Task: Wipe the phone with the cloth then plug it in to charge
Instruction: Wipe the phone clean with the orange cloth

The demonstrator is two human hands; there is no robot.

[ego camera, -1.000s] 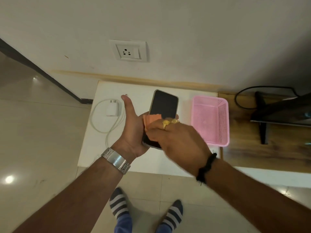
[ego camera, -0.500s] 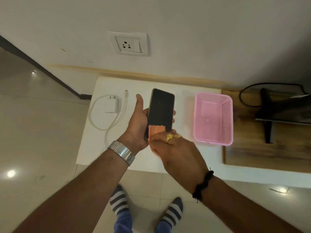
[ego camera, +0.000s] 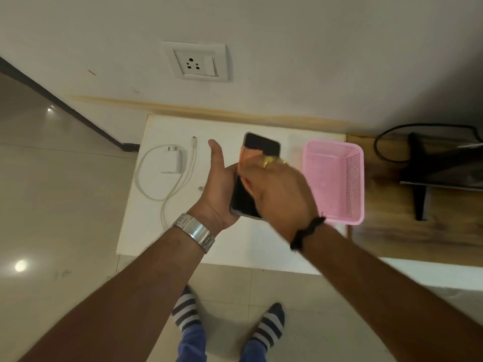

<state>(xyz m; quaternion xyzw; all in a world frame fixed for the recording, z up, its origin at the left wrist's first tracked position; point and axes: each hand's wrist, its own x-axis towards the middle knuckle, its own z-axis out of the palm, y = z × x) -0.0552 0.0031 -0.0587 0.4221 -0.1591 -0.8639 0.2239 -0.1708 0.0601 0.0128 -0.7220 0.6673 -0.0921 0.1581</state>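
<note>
**Orange cloth on a dark phone**

Down low stand two feet in striped socks [ego camera: 269, 326] on the pale floor. Two bare arms reach up from there.

The left hand [ego camera: 218, 189] has a silver watch [ego camera: 194, 231] on its wrist. It holds the phone [ego camera: 257, 176] from below, palm up, thumb sticking straight out. The phone is thin and black, with a shiny dark screen and a pale rim. It is up in the air above the white table [ego camera: 261, 246], with its far end tilted away.

The right hand [ego camera: 279, 189] lies on top of the phone. It holds the orange cloth [ego camera: 249, 155] flat on the screen. Its fingers look blurry. It wears gold rings and a black wrist band.

On the table to the left lie a white charger [ego camera: 173, 160] and its looped cable [ego camera: 156, 184]. To the right sits a pink basket [ego camera: 352, 184]. On the wall behind is a white socket [ego camera: 196, 61].
</note>
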